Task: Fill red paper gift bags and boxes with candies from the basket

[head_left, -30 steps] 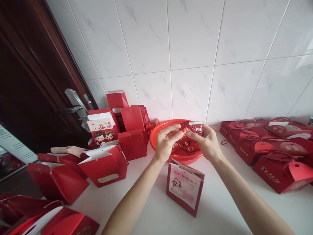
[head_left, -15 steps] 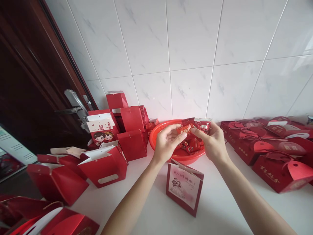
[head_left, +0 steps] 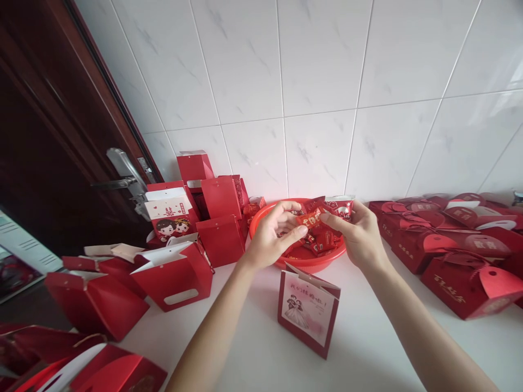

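Wrapped red candies (head_left: 309,219) are pinched between the thumb and fingers of my right hand (head_left: 359,231), over a red plastic basket (head_left: 316,265). A red and silver packet (head_left: 340,206) is also in that hand. To the left, my left hand (head_left: 275,234) is at the candies' left end, thumb and fingers apart and curved toward them. More wrapped candies (head_left: 324,241) lie in the basket. In front of it a red box with a pale printed panel (head_left: 306,310) stands on the white table.
Open red boxes (head_left: 175,275) and a box with cartoon figures (head_left: 169,218) stand at the left. Closed red boxes with ribbons (head_left: 461,283) fill the right side. A tiled wall (head_left: 318,65) rises behind, beside a dark door (head_left: 53,109).
My left hand has moved slightly left and its fingers have loosened from the candies. My right hand has barely moved and still holds them.
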Motion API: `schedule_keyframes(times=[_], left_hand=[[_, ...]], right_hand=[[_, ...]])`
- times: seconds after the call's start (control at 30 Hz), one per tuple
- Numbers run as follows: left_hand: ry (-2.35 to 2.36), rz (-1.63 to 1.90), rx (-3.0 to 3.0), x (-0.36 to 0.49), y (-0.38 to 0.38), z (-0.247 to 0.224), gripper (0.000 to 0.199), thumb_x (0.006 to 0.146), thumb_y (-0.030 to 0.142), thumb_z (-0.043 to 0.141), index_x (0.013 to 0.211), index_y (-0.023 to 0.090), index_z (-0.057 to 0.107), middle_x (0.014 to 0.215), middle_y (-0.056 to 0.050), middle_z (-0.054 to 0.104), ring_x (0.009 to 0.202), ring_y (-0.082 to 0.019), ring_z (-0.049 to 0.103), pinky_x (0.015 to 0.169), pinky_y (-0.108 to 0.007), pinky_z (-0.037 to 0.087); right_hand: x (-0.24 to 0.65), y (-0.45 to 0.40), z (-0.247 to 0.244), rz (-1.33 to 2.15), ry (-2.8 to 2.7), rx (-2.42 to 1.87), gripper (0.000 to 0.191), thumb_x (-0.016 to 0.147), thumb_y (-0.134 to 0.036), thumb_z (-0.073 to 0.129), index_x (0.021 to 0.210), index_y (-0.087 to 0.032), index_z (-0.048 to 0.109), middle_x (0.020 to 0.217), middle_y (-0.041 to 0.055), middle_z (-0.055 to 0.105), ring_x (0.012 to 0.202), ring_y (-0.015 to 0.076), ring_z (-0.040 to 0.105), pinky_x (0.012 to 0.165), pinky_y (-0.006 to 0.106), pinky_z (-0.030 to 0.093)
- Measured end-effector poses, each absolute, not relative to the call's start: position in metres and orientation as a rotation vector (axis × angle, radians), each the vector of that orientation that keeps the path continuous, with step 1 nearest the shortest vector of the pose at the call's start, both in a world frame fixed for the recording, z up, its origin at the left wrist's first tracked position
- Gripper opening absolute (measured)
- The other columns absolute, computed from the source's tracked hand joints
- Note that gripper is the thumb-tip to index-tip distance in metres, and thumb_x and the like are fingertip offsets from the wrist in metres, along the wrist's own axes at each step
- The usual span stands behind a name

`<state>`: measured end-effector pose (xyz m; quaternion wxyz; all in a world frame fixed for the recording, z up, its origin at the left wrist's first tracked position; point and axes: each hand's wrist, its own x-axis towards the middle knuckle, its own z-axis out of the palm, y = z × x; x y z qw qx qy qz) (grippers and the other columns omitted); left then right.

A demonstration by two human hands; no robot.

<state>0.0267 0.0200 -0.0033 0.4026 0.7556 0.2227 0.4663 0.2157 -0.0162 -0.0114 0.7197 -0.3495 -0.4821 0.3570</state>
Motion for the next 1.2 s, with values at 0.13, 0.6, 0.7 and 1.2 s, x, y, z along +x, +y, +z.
schedule_keyframes(times=[0.13,0.6,0.7,1.2], left_hand=[[0.554,0.738,2.325,-0.009,0.012,0.019,0.010,0.084,0.032,0.074,0.083,0.022,0.077,0.117,-0.008,0.070,0.115,-0.025,0.065,0.101,-0.035,0.050],[0.618,0.435,2.332,0.004,0.025,0.000,0.019,0.078,0.021,0.076,0.096,0.026,0.081,0.100,-0.004,0.080,0.096,-0.024,0.074,0.082,-0.032,0.057],[0.640,0.395,2.323,0.002,0.023,0.001,0.025,0.073,0.024,0.082,0.097,0.028,0.081,0.102,-0.003,0.080,0.098,-0.025,0.074,0.081,-0.031,0.056],[0.732,0.449,2.326,0.000,0.025,0.001,0.041,0.063,0.033,0.088,0.103,0.024,0.079,0.104,-0.005,0.077,0.096,-0.026,0.073,0.073,-0.029,0.054]], right_hand=[[0.227,-0.020,-0.006,0.753,-1.126,-0.780,0.032,0.063,-0.032,0.090,0.085,-0.021,0.070,0.081,0.0009,0.075,0.070,0.0196,0.069,0.065,0.033,0.059],[0.239,-0.052,0.016,0.544,-1.700,-0.934,0.021,0.076,-0.029,0.081,0.095,-0.023,0.073,0.083,0.0018,0.075,0.069,0.0187,0.068,0.061,0.029,0.058],[0.239,-0.054,0.016,0.529,-1.791,-0.964,0.021,0.079,-0.029,0.078,0.098,-0.025,0.072,0.083,0.0015,0.075,0.068,0.0190,0.069,0.060,0.029,0.058],[0.228,-0.046,0.007,0.524,-1.965,-1.070,0.021,0.083,-0.025,0.072,0.103,-0.029,0.073,0.098,0.0006,0.079,0.079,0.0219,0.075,0.062,0.029,0.059]])
